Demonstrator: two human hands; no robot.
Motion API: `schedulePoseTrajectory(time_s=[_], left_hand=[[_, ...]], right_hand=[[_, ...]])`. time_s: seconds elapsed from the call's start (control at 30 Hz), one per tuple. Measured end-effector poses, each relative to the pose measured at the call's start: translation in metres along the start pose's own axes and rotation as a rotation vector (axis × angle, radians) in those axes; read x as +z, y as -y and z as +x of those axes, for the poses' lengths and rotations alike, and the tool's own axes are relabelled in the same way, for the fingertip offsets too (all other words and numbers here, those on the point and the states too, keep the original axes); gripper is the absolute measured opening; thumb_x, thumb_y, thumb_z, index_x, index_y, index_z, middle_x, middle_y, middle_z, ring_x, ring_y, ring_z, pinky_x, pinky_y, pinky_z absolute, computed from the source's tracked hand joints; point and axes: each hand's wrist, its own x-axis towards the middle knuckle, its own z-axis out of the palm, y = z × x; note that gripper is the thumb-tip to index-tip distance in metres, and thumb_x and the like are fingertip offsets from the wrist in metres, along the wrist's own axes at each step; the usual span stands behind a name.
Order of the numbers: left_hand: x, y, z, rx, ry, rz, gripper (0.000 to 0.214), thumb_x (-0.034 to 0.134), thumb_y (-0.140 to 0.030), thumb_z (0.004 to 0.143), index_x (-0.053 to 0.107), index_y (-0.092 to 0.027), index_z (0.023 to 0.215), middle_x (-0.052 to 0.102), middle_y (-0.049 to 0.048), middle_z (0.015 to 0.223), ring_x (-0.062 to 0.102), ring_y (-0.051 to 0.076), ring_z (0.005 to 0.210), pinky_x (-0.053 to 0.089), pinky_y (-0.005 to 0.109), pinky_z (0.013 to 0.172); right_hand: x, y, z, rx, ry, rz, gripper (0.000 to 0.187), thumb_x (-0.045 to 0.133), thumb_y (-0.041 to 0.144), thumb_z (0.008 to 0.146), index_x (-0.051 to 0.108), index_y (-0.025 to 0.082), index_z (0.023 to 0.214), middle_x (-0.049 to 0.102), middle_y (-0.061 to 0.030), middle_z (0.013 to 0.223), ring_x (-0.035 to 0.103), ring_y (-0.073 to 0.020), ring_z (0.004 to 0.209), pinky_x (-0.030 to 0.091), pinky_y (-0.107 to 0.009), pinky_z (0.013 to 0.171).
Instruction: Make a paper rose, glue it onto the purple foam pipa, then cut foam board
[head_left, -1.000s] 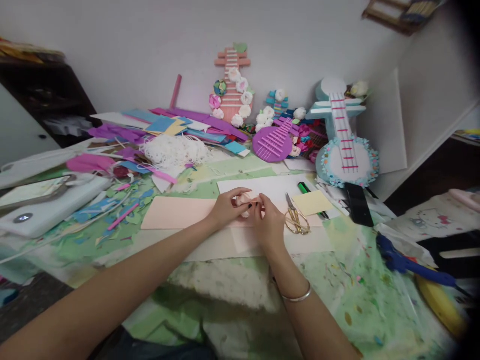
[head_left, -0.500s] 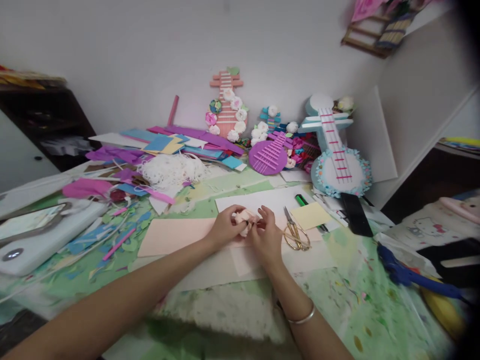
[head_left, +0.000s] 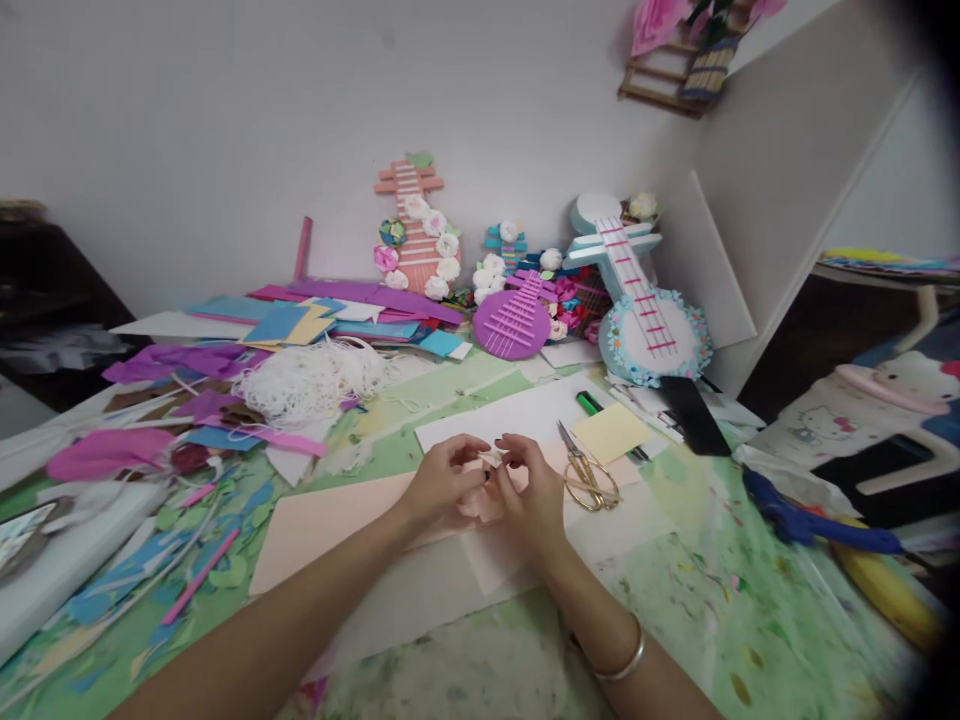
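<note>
A pale pink paper flower point(head_left: 481, 503) with crumpled petals is held between both hands above the papers. My left hand point(head_left: 441, 485) is closed, its fingertips pinching the flower from the left. From the right, the thumb and fingers of my right hand point(head_left: 535, 497) pinch its upper part. Fingers hide some of the petals. Beneath the hands lies a peach paper sheet point(head_left: 322, 522). Gold-handled scissors point(head_left: 591, 484) rest just right of my right hand, beside a yellow paper point(head_left: 615, 432).
Behind stand lute-shaped crafts: a pink one point(head_left: 417, 262), a purple one point(head_left: 511, 325) and a light blue one point(head_left: 649, 330). White string point(head_left: 311, 380) and paper scraps lie left. On the right are a black phone point(head_left: 694, 415) and a blue glue gun point(head_left: 806, 520).
The view has turned slightly right, so the surroundings appear shifted left. My fingers have changed their grip on the flower, now pinching at its top with more petals showing below.
</note>
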Motion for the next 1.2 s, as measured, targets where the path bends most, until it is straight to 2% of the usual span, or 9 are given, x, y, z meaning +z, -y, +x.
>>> schedulePoseTrajectory(time_s=[0.2,0.4,0.57,0.73,1.0,1.1,1.2], left_hand=[[-0.001,-0.007,0.001,0.011,-0.022,0.049,0.018,0.059,-0.020,0.058,0.059,-0.017,0.075,0.063,0.0017,0.076,0.061,0.019,0.076,0.047,0.031,0.073],[-0.006,-0.007,-0.003,-0.044,0.005,-0.007,0.020,0.057,-0.017,0.055,0.062,-0.016,0.074,0.065,0.0020,0.074,0.061,0.017,0.072,0.047,0.030,0.070],[-0.010,-0.004,-0.005,-0.054,0.005,0.039,0.019,0.056,-0.016,0.056,0.063,-0.016,0.074,0.065,0.0014,0.072,0.061,0.016,0.068,0.048,0.028,0.067],[-0.012,-0.004,-0.004,-0.026,0.003,0.094,0.015,0.059,-0.019,0.060,0.065,-0.015,0.073,0.067,0.0034,0.074,0.062,0.018,0.073,0.048,0.029,0.070],[-0.011,-0.003,-0.004,-0.067,0.001,0.039,0.013,0.064,-0.020,0.061,0.065,-0.014,0.072,0.064,0.0018,0.070,0.059,0.014,0.065,0.046,0.024,0.062],[-0.011,-0.003,-0.005,-0.058,-0.011,0.058,0.012,0.064,-0.020,0.061,0.065,-0.013,0.071,0.064,0.0019,0.070,0.058,0.013,0.065,0.045,0.024,0.062],[-0.009,-0.002,-0.007,-0.018,-0.047,0.104,0.009,0.062,-0.018,0.062,0.065,-0.014,0.069,0.064,0.0017,0.069,0.057,0.013,0.065,0.044,0.023,0.062]], right_hand=[[-0.001,0.009,-0.002,-0.048,0.033,-0.005,0.022,0.047,0.016,0.084,0.056,0.020,0.104,0.068,-0.0053,0.093,0.063,-0.0157,0.077,0.051,-0.031,0.073],[-0.001,0.005,-0.005,0.079,0.137,0.108,0.026,0.051,0.015,0.079,0.056,0.018,0.105,0.066,-0.0067,0.100,0.063,-0.0175,0.087,0.052,-0.034,0.080],[0.003,0.006,-0.007,0.188,0.207,0.210,0.019,0.051,0.019,0.081,0.057,0.018,0.099,0.065,-0.0065,0.095,0.063,-0.0180,0.088,0.054,-0.034,0.080],[0.007,0.007,-0.006,0.251,0.183,0.273,0.011,0.051,0.021,0.082,0.058,0.018,0.090,0.064,-0.0048,0.087,0.062,-0.0162,0.082,0.053,-0.030,0.074],[0.010,0.006,-0.005,0.354,0.163,0.395,0.013,0.054,0.020,0.078,0.058,0.018,0.090,0.063,-0.0018,0.085,0.060,-0.0143,0.076,0.049,-0.026,0.067],[0.010,0.006,-0.005,0.366,0.151,0.363,0.010,0.055,0.020,0.077,0.059,0.018,0.086,0.062,-0.0011,0.080,0.059,-0.0143,0.073,0.048,-0.026,0.065],[0.010,0.007,-0.006,0.319,0.110,0.234,0.006,0.056,0.019,0.077,0.059,0.018,0.082,0.061,-0.0007,0.076,0.057,-0.0142,0.070,0.045,-0.026,0.063]])
